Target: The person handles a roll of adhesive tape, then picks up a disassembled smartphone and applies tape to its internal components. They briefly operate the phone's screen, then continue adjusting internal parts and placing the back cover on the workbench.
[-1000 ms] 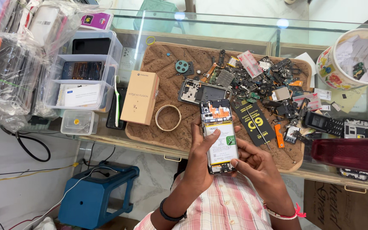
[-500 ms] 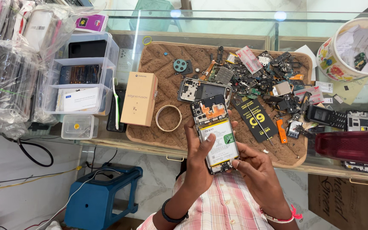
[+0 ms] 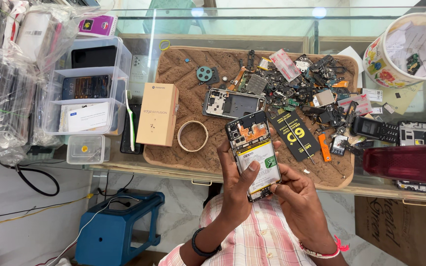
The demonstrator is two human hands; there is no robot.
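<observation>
Opened phone [image 3: 253,153] has tipped a bit vs 0.5 s ago, just below the brown mat [image 3: 183,93]. My left hand [image 3: 233,186] & right hand [image 3: 297,194] both clamp it, left thumb on battery.

Phone repair shop: glass counter [image 3: 232,29], scattered phone parts [image 3: 311,83]

Tan upright phone box [image 3: 158,114] left on mat; black-and-yellow battery package [image 3: 294,134] right; pink-white carton [image 3: 97,24] far left.

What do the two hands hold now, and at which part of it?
Both hold one opened phone: the left hand grips its left edge, thumb on the battery, and the right hand supports its lower right corner.
</observation>
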